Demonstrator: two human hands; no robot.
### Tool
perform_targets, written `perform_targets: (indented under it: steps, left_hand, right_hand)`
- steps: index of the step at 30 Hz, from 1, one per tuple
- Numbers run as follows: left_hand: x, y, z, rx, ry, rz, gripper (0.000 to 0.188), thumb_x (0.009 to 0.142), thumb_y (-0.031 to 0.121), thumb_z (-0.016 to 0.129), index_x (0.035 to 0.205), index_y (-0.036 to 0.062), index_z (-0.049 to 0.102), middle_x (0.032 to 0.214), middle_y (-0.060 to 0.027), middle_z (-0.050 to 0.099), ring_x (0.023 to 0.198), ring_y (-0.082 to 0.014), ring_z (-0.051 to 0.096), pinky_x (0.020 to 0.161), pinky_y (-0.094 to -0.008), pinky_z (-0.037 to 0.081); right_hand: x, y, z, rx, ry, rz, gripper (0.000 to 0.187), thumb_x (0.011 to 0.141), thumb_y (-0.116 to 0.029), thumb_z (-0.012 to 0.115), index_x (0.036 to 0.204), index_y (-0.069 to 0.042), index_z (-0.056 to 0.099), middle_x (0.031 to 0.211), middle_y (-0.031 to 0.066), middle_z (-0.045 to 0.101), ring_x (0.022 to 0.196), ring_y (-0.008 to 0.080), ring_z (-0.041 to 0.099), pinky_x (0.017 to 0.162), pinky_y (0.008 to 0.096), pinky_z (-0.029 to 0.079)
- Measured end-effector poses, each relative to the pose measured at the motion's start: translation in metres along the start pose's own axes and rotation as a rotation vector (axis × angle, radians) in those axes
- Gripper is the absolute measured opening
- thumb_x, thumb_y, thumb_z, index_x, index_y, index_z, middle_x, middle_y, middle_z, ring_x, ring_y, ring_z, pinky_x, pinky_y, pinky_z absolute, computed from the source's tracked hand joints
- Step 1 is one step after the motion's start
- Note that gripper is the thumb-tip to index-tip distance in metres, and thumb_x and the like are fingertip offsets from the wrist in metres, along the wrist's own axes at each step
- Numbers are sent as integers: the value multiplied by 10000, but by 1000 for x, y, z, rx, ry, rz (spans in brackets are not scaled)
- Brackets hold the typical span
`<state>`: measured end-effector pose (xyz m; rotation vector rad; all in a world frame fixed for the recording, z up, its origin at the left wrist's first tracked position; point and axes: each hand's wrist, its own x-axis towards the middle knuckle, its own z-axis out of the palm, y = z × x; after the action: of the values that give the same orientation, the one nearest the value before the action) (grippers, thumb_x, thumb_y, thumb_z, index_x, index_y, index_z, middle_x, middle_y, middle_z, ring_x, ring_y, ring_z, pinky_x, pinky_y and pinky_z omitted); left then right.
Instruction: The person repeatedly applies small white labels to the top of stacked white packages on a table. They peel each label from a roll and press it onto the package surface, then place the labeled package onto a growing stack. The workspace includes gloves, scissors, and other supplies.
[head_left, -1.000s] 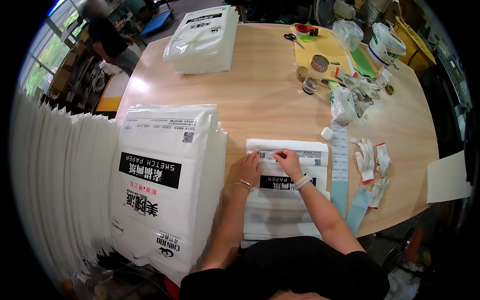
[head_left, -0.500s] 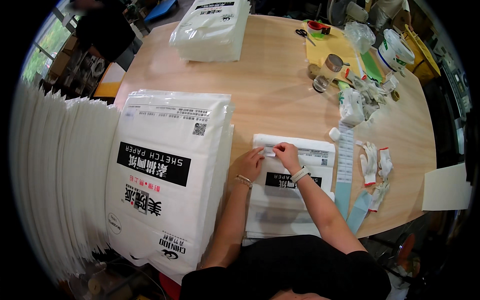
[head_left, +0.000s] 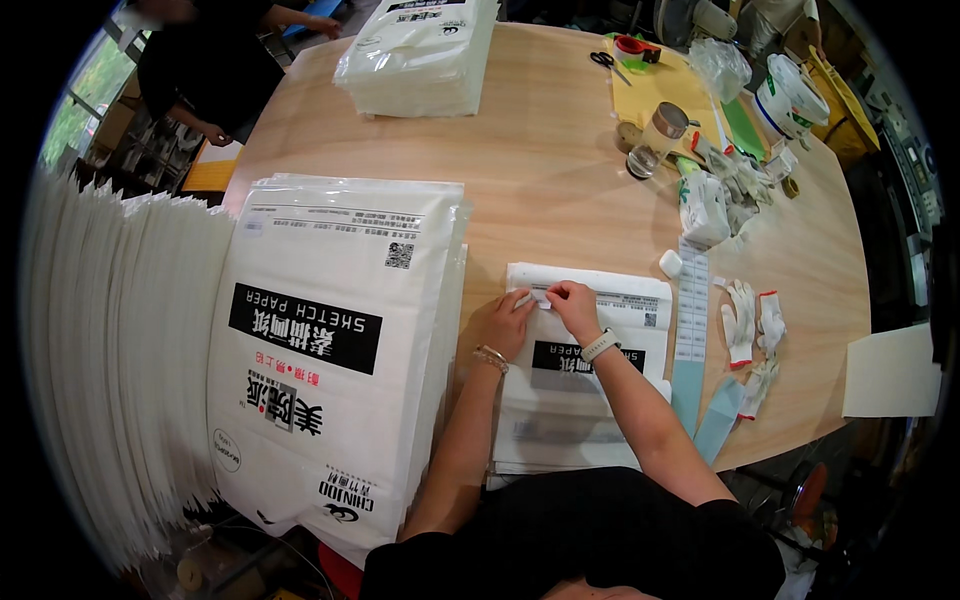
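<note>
A small white sticker label lies at the top of a white plastic bag of sketch paper, which is flat on the table before me with its print upside down. My right hand pinches the label's right side between thumb and forefinger. At its left end my left hand has bent fingers closed on the edge, the fingertips close to the bag. Just right of the bag runs a strip of labels on pale blue backing. My forearms cover part of the bag's lower half.
A thick stack of larger sketch paper bags stands close to my left arm, beside tall white stacks. Work gloves lie at the right. Farther off are a glass jar, scissors and another bag stack.
My hands stay at the label with only slight finger movement. At the far left, another person has shifted, and that person's hand and outstretched arm now show.
</note>
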<state>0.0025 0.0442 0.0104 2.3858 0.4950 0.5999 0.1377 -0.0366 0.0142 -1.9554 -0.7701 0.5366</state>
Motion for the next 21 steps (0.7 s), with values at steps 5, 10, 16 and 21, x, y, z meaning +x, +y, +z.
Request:
perform_targets:
  steps: [5,10,16,21]
  left_hand:
    - [-4,-8,12,35,38,13,297,687,-13,486,965,43,574,1068,-97,494,1011,-264,448,878,-349,372]
    - [-1,-9,13,68,31,38,282,687,-13,509,953,47,583,1069,-99,491,965,-277,462,842,-351,389]
    - [30,-12,13,51,136,-165,215,688,69,593,902,43,597,979,-103,506,927,-274,460,811,-349,393]
    - [65,-16,-1,126,-53,-297,244,635,139,681,859,91,599,964,-83,494,924,-265,443,798,-347,403]
  right_hand:
    - [-5,0,6,-207,30,-138,169,676,-163,635,722,-8,585,659,98,589,595,259,576,539,313,456]
    - [-9,-30,-10,-602,175,-137,339,657,-281,660,855,-68,487,771,76,545,710,294,569,557,380,458]
    - [-28,9,-95,-342,298,-36,285,732,-223,614,896,-63,446,760,141,560,688,333,539,579,393,412]
    - [-115,56,-193,-282,347,16,144,724,-96,598,785,0,512,631,114,527,558,201,506,525,295,403]
